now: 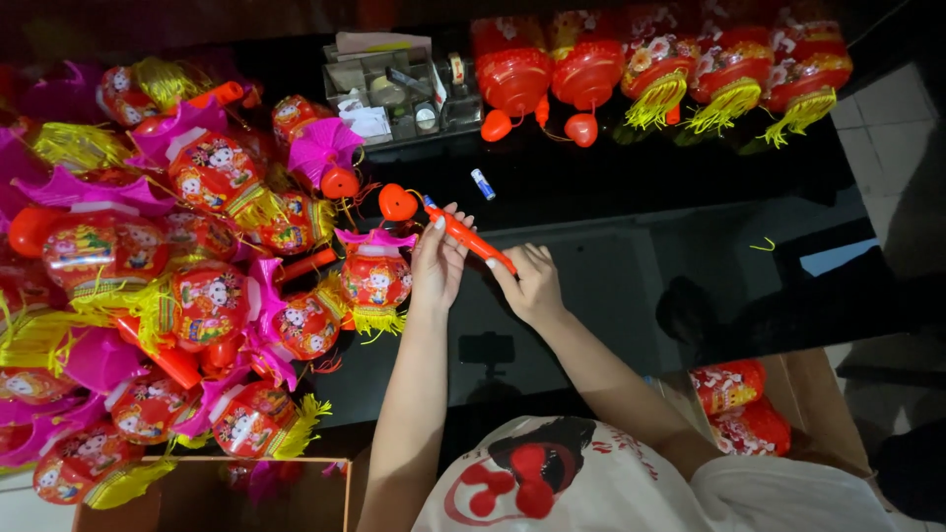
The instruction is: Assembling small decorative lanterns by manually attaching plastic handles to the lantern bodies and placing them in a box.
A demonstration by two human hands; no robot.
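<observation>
Over black glass table (631, 197), left hand (437, 264) and right hand (532, 286) both grip orange stick (471, 239) — slanting upper-left to lower-right

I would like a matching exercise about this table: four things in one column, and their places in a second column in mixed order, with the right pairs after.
Things:
1. orange stick
2. small battery
3. red heart
4. grey organiser tray

Places:
A. lying alone on the dark table, beyond the hands
B. at the far edge, holding small parts
C. held between the left hand and the right hand
D. just left of the stick's far tip, on a thin cord

Pairs: 1-C, 2-A, 3-D, 4-B
</observation>
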